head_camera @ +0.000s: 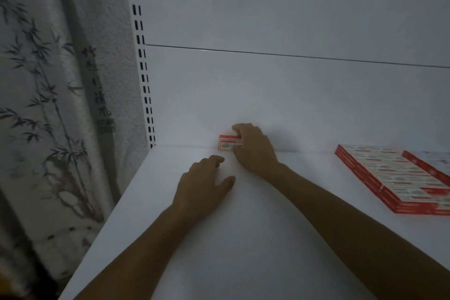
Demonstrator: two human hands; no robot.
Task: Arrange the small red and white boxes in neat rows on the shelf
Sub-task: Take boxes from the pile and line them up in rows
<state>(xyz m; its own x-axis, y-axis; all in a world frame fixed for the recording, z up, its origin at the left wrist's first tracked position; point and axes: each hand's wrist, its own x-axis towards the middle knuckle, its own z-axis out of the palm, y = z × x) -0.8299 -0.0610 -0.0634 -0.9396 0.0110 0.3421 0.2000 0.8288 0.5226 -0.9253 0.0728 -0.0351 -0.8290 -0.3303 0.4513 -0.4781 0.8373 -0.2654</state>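
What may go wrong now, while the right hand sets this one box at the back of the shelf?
The box seems to stand on edge against the back panel; when the right hand lets go, it may tip.
No neighbour gives a line, so the row may start crooked.
The left hand, close by on the shelf, might knock it.

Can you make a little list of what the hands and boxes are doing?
right hand: holds one small box standing on edge at the back of the shelf
left hand: open, holds nothing, just left of that box
box pile: lying flat in rows, far right
beside shelf: bamboo-print curtain on the left
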